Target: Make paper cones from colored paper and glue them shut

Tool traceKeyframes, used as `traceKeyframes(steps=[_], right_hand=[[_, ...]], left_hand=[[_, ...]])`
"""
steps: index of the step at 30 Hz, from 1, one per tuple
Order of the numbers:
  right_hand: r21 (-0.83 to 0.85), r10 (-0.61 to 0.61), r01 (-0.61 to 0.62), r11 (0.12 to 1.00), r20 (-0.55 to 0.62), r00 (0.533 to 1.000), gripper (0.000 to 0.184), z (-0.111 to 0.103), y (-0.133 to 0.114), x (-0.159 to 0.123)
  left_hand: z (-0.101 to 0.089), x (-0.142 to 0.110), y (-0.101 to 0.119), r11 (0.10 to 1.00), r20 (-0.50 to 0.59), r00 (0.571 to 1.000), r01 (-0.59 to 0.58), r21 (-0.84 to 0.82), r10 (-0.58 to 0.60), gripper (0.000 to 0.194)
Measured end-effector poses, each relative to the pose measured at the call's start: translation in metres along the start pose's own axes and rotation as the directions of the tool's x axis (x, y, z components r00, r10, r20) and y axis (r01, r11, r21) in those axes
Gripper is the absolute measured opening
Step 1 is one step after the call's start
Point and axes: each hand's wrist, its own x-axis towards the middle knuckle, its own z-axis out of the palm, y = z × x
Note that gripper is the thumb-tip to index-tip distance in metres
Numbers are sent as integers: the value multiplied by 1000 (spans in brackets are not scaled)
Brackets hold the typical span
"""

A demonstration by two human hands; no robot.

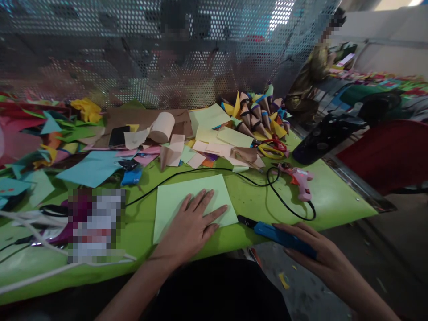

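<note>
A light green sheet of paper [170,200] lies on the green table near its front edge. My left hand [197,218] rests flat on it, fingers spread. In my right hand [314,249] is a blue stapler [281,236] with a black front end. That front end is at the sheet's lower right corner; whether it grips the paper I cannot tell. Behind the stapler a pink glue gun [302,183] lies on the table, its black cord [200,169] looping behind the sheet.
Paper scraps [90,167], a cream paper roll [162,127], scissors [272,149] and a pile of paper cones [257,113] line the back, below a perforated metal panel [133,53]. A dark bottle [324,136] stands right. Another person [317,67] sits beyond.
</note>
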Motion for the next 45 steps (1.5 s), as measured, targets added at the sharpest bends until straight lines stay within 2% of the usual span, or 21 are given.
traceKeyframes(steps=[19, 33, 45], right_hand=[[-13, -7, 8, 1000, 49, 999, 41, 6, 2, 1], [-50, -36, 38, 998, 35, 999, 40, 21, -14, 2], [-87, -125, 127, 988, 36, 992, 37, 31, -28, 3]], left_hand=[[4, 0, -1, 1000, -22, 1000, -17, -25, 17, 52], [-2, 0, 0, 1000, -8, 1000, -20, -8, 20, 50], [-6, 0, 1, 999, -33, 999, -7, -34, 6, 45]])
